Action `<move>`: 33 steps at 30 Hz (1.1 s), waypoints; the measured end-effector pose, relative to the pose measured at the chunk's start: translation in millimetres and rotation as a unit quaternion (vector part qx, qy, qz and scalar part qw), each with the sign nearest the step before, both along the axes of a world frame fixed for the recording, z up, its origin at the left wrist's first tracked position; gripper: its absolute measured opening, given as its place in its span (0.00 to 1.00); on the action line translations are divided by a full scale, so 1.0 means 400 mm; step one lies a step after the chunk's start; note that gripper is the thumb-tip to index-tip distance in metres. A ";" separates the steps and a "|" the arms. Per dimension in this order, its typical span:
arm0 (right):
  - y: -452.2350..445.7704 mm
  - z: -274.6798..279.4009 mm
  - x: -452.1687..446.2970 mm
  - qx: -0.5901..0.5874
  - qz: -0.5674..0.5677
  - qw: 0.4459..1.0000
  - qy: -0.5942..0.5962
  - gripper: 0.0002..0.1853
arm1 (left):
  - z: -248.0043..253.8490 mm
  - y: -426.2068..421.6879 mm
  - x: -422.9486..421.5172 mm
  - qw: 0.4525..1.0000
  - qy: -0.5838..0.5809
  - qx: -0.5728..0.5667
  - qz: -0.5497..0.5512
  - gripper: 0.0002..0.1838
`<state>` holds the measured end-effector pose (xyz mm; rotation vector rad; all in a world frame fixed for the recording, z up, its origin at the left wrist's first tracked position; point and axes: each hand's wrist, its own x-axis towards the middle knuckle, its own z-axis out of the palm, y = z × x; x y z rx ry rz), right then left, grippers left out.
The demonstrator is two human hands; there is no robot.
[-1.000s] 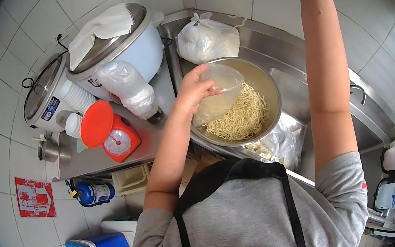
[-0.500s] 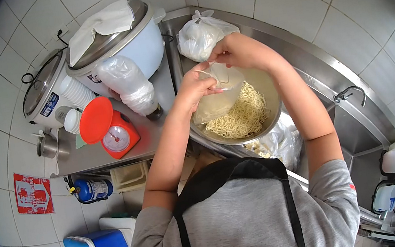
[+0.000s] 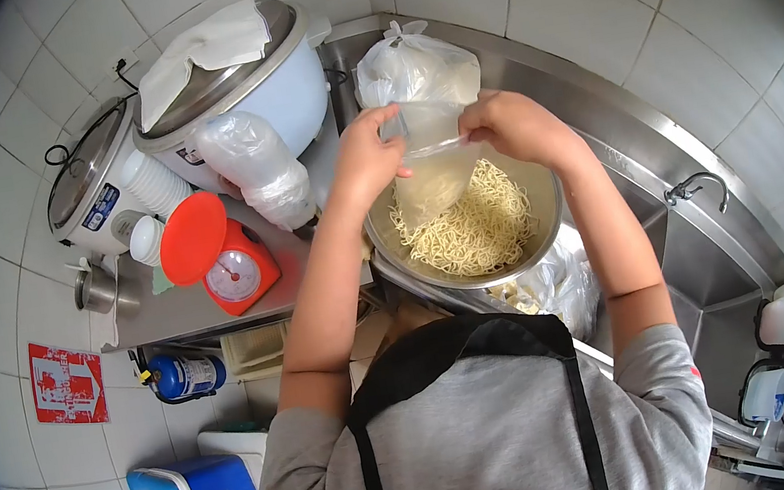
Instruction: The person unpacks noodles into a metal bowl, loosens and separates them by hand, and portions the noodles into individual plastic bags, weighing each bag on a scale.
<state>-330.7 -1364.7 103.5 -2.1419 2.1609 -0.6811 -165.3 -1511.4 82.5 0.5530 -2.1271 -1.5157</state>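
A clear plastic bag (image 3: 431, 154) hangs between my two hands, its upper part stretched sideways. My left hand (image 3: 371, 156) grips the bag's left edge, fingers closed. The right edge is pinched by my right hand (image 3: 507, 124). Pale content shows faintly in the bag's lower part, too hazy to name. Under the bag is a large metal bowl (image 3: 550, 213) with a heap of yellow noodles (image 3: 479, 225), and the bag covers part of the noodles. Just behind my hands sits a knotted white plastic bag (image 3: 409, 67).
Left on the steel counter are a red kitchen scale (image 3: 237, 272), a wrapped plastic bottle (image 3: 256, 169), stacked white cups (image 3: 153, 183) and a large rice cooker (image 3: 286, 99). A plastic bag (image 3: 563, 286) lies by the bowl. The sink (image 3: 712, 240) with its faucet (image 3: 700, 189) is on the right.
My hands have moved apart, and the bag's top is now spread wide between them. Before, they were close together at its top, with a thin string-like strand there.
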 end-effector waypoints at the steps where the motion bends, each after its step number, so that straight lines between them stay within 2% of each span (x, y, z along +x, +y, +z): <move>1: 0.006 0.014 0.020 -0.070 -0.001 0.998 0.000 0.07 | 0.017 0.026 -0.002 0.995 0.018 -0.090 0.035 0.24; 2: 0.011 0.019 0.032 -0.138 0.000 0.990 0.000 0.06 | 0.002 0.014 -0.021 0.990 -0.024 -0.139 0.010 0.24; 4: 0.017 -0.040 -0.012 -0.043 -0.032 0.997 0.060 0.05 | -0.047 -0.024 -0.057 0.965 -0.117 -0.232 -0.042 0.24; 5: 0.020 -0.044 -0.027 0.000 -0.048 0.994 0.094 0.04 | -0.027 -0.021 -0.062 0.977 -0.175 -0.112 -0.053 0.24; 8: 0.062 -0.011 -0.047 0.000 -0.081 0.994 0.078 0.04 | -0.024 -0.018 -0.089 0.981 -0.154 -0.070 -0.093 0.25; 11: 0.086 -0.012 -0.053 -0.070 -0.095 0.993 0.013 0.15 | -0.015 -0.009 -0.110 0.990 -0.108 -0.030 -0.083 0.25; 14: 0.063 -0.049 0.026 -0.213 -0.120 0.969 0.043 0.30 | -0.024 0.003 -0.126 0.989 -0.108 0.003 -0.098 0.26; 15: 0.039 -0.094 0.031 -0.199 -0.122 0.969 0.075 0.43 | -0.024 0.007 -0.128 0.990 -0.104 0.000 -0.097 0.25; 17: -0.006 -0.160 0.024 -0.166 -0.165 0.971 0.053 0.36 | -0.022 0.016 -0.129 0.990 -0.099 -0.008 -0.097 0.25; 19: -0.052 -0.210 -0.030 -0.086 -0.126 0.984 -0.093 0.28 | -0.022 0.022 -0.128 0.992 -0.076 -0.002 -0.098 0.24; 20: -0.072 -0.236 -0.076 -0.019 -0.063 0.971 -0.228 0.23 | -0.024 0.024 -0.124 0.993 -0.065 0.003 -0.097 0.24; 21: -0.081 -0.249 -0.098 0.049 0.003 0.933 -0.358 0.19 | -0.025 0.023 -0.115 0.995 -0.041 -0.034 -0.087 0.24; 23: -0.076 -0.200 -0.086 -0.002 0.003 0.924 -0.382 0.13 | -0.016 0.006 -0.099 0.992 0.009 -0.112 -0.064 0.24; 26: -0.064 -0.092 -0.060 -0.096 -0.041 0.930 -0.352 0.11 | 0.006 -0.025 -0.049 0.995 0.084 -0.057 -0.014 0.22; 28: -0.067 -0.086 -0.014 -0.129 -0.087 0.936 -0.316 0.12 | 0.006 -0.057 -0.012 0.997 0.081 0.017 -0.006 0.19; 29: -0.078 -0.091 -0.023 0.003 -0.061 0.961 -0.270 0.12 | -0.002 -0.065 0.006 0.995 0.097 0.021 -0.012 0.19; 32: -0.036 -0.004 0.002 0.000 -0.036 0.974 -0.222 0.13 | -0.003 -0.101 0.037 0.994 0.107 0.030 -0.018 0.19; 33: -0.036 -0.013 0.002 -0.099 0.001 0.961 -0.257 0.14 | -0.015 -0.104 0.049 0.995 0.095 0.040 -0.018 0.19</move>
